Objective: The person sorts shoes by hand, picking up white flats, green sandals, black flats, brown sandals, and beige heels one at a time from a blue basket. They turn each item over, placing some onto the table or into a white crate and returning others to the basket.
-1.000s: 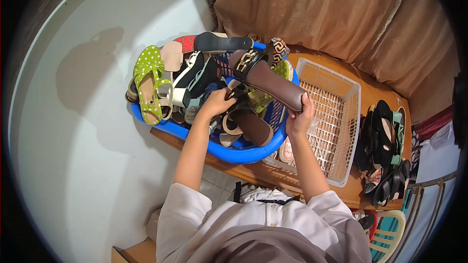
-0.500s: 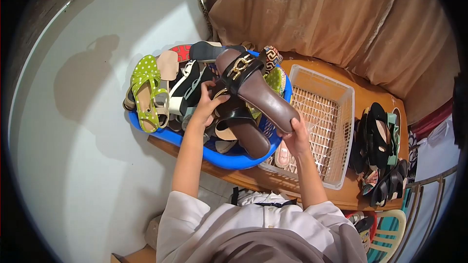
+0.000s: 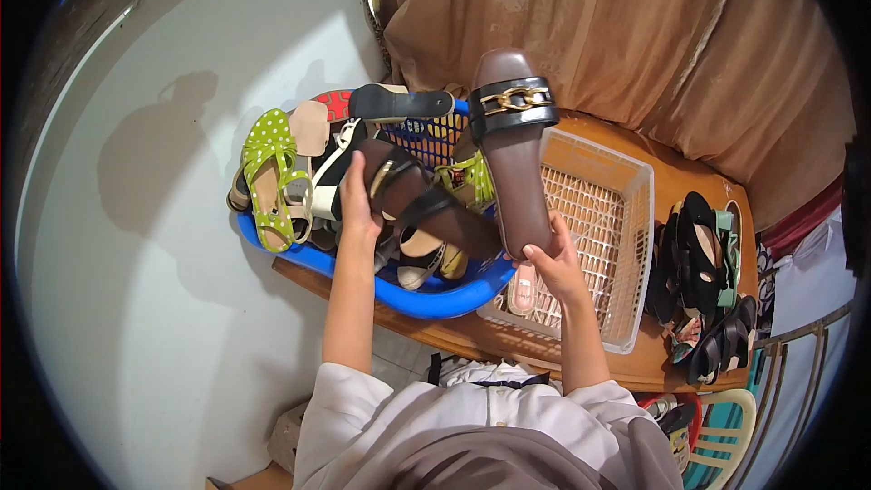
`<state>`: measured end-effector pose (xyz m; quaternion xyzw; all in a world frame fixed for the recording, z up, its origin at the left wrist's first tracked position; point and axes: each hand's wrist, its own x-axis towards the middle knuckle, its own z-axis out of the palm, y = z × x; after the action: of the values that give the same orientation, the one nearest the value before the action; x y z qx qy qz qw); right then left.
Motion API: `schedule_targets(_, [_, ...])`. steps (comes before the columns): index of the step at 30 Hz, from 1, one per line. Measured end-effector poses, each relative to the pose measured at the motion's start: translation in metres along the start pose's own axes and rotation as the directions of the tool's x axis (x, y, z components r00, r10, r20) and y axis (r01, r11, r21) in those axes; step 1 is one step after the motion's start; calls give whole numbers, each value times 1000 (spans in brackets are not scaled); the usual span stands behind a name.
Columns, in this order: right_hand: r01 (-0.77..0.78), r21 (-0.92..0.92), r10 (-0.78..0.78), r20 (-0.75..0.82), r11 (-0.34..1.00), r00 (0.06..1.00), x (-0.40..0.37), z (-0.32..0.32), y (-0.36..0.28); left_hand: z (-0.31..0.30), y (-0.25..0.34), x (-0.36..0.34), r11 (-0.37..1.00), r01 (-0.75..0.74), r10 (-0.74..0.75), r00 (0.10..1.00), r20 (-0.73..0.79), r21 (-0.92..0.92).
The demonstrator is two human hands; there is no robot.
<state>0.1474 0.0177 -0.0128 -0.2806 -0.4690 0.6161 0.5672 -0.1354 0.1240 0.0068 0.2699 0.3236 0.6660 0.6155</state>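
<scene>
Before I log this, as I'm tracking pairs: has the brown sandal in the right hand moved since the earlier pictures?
Yes: judged against the blue basket, the brown sandal has swung its toe rightward and up in the view.

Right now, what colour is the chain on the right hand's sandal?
The chain is gold; see head view.

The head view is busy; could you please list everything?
Slides: two, brown and black, centre
Basket: one, blue, on table
Basket footwear: several, mixed colours, in basket
Crate: one, translucent, right of basket
Crate footwear: at least one, pink, inside
Loose footwear: several, mostly black, table's right
Table: one, brown, under basket
Curtain: one, brown, back
Wall: one, white, left
Chair: one, cream, lower right
Container: one, red, lower right
Sleeves: two, white, bottom
Left hand, right hand: one each, bare, on slides
</scene>
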Motion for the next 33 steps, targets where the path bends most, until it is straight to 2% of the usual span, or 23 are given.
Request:
schedule_targets(3, [77,17,-76,-31,997,997,-3,12,-21,3,4,-5,982,-160,145,978,-151,-99])
schedule_targets(7, [51,-46,-55,-84,998,995,-7,19,-41,10,-1,-20,962,-252,215,937,-277,-108])
schedule_targets(10, [106,-140,-138,-238,984,961,-7,22,-45,25,-19,-49,951,-291,229,893,-388,-109])
schedule_targets(11, [100,-55,-111,-275,993,955,-6,21,-47,29,-25,-57,948,-300,232,881,-412,-109])
schedule_targets(13, [95,116,-50,-342,989,938,-5,15,-54,36,-36,-71,946,-292,218,893,-394,-138])
schedule_targets(14, [116,102,-70,-377,988,924,-2,3,-46,39,-42,-77,945,-288,212,899,-384,-152])
schedule_targets(17, [131,109,-89,-332,985,939,-9,-1,-54,52,-58,-90,949,-225,127,914,-385,-222])
schedule_targets(18, [91,180,-35,-292,979,956,-12,-6,-51,58,-60,-94,960,-186,94,919,-383,-211])
schedule_targets(22, [195,47,-182,-200,980,963,-21,-6,-50,53,-72,-101,978,-90,22,943,-331,-191])
schedule_targets(25, [147,286,-86,-214,947,973,-22,-7,-55,50,-74,-104,983,-79,27,956,-292,-169])
schedule_targets(26, [108,328,-16,-271,938,963,-23,-5,-56,51,-74,-106,983,-91,40,953,-300,-157])
schedule_targets(29, [183,230,-67,-436,956,897,-22,-3,-52,54,-74,-109,986,-114,74,951,-302,-119])
schedule_targets(33, [292,209,-186,-414,933,891,-19,-2,-49,48,-80,-109,984,-152,128,966,-224,-93])
